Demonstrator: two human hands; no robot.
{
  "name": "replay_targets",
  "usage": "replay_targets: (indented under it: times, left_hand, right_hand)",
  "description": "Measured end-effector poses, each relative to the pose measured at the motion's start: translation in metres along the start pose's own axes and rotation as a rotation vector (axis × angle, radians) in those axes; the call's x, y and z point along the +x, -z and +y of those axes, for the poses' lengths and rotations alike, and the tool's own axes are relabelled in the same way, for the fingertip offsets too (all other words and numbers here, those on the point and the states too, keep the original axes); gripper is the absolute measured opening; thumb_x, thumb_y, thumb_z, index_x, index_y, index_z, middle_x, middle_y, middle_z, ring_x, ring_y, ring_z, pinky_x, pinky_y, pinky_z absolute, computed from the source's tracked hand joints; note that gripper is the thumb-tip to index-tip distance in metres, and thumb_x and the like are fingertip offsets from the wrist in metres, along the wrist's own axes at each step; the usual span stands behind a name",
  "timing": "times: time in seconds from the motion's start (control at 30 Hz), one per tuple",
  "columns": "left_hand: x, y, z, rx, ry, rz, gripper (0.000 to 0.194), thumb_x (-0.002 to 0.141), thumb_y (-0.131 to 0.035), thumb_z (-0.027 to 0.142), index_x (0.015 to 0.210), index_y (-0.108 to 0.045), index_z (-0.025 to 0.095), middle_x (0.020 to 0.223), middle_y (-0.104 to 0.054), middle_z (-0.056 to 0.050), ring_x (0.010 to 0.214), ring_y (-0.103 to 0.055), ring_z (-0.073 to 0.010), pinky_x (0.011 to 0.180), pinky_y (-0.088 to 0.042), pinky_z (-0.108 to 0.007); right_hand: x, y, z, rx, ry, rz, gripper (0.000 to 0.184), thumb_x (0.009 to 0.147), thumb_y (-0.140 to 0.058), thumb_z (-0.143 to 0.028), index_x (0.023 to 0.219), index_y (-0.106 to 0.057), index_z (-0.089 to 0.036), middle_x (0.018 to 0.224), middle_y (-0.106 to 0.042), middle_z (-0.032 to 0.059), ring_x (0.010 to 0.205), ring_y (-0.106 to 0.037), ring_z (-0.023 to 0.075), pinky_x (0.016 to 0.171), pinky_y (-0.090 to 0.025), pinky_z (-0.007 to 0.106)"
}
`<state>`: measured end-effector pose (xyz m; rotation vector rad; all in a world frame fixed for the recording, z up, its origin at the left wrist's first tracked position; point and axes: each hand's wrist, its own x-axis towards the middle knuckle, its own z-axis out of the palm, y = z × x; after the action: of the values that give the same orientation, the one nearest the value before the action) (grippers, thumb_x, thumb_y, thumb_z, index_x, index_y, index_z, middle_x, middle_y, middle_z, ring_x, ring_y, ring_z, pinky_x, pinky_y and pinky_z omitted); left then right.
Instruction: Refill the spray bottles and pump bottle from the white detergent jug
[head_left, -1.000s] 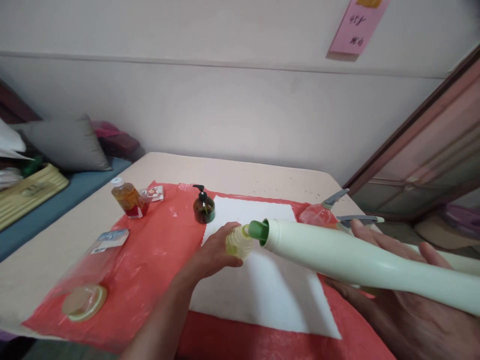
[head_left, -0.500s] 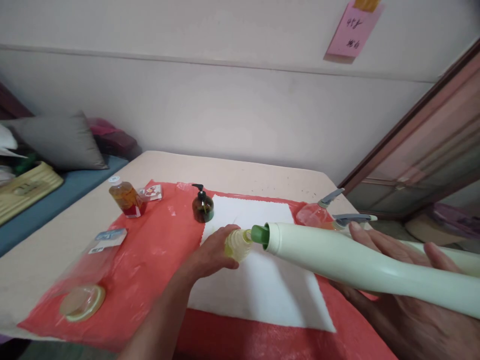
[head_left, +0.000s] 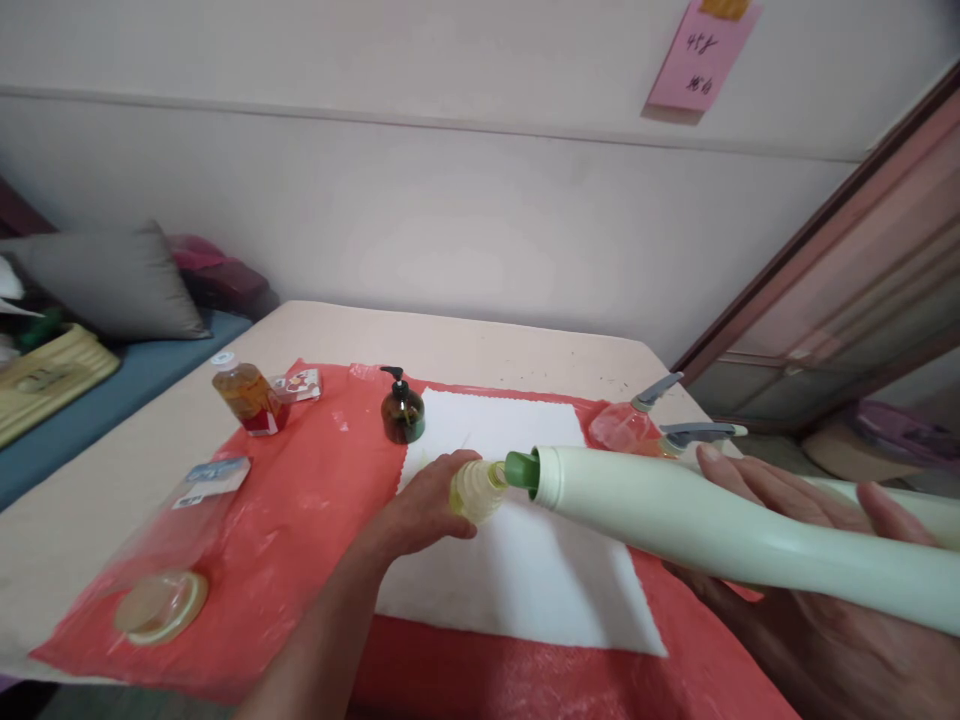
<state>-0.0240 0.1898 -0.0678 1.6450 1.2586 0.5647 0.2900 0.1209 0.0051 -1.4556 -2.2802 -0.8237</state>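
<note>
My left hand wraps round a small ribbed clear bottle with yellowish contents, its mouth tilted right. In my right hand is a large pale green jug, lying nearly level with its handle side toward me. The jug's dark green spout meets the small bottle's mouth. Whether liquid flows between them I cannot tell. Both are held above a white cloth spread on a red plastic sheet.
A brown pump bottle stands left of the cloth. Farther left are an amber bottle, a clear pouch and a round lidded tub. Behind the jug at right lie two grey-handled spray bottles. A wall closes the back.
The view has shifted very slightly, moving the tabletop things a little left in the picture. Both hands keep the same hold, with spout and bottle mouth still together.
</note>
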Motion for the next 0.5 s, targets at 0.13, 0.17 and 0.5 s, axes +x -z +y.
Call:
replay_targets:
  times: [0.13, 0.17, 0.5]
  left_hand:
    - [-0.0007, 0.0002, 0.0013, 0.010, 0.011, 0.002, 0.072, 0.059, -0.073, 0.018, 0.127, -0.054, 0.028, 0.112, -0.061, -0.003, 0.098, -0.058, -0.0243, 0.078, -0.046, -0.035]
    - [-0.0006, 0.0002, 0.0012, 0.011, 0.011, 0.002, 0.071, 0.059, -0.073, 0.018, 0.127, -0.054, 0.028, 0.113, -0.061, -0.003, 0.098, -0.058, -0.0244, 0.078, -0.046, -0.035]
    - [0.0002, -0.0017, -0.0040, -0.011, 0.010, -0.003, 0.076, 0.059, -0.073, 0.017, 0.130, -0.052, 0.029, 0.116, -0.060, -0.003, 0.102, -0.057, -0.0251, 0.082, -0.046, -0.036]
  right_hand:
    - [-0.0018, -0.0011, 0.0009, -0.021, 0.027, -0.040, 0.056, 0.095, -0.032, -0.021, 0.149, -0.039, -0.034, 0.146, -0.052, 0.0098, 0.134, -0.049, 0.0361, 0.114, -0.024, 0.066]
    - [-0.0025, -0.0014, 0.0014, -0.022, 0.033, -0.041, 0.056, 0.095, -0.033, -0.021, 0.149, -0.040, -0.034, 0.147, -0.051, 0.0095, 0.135, -0.048, 0.0357, 0.114, -0.023, 0.065]
    - [-0.0040, -0.0007, 0.0021, -0.010, 0.015, -0.052, 0.053, 0.095, -0.033, -0.021, 0.146, -0.045, -0.031, 0.146, -0.052, 0.0103, 0.136, -0.046, 0.0358, 0.115, -0.021, 0.066]
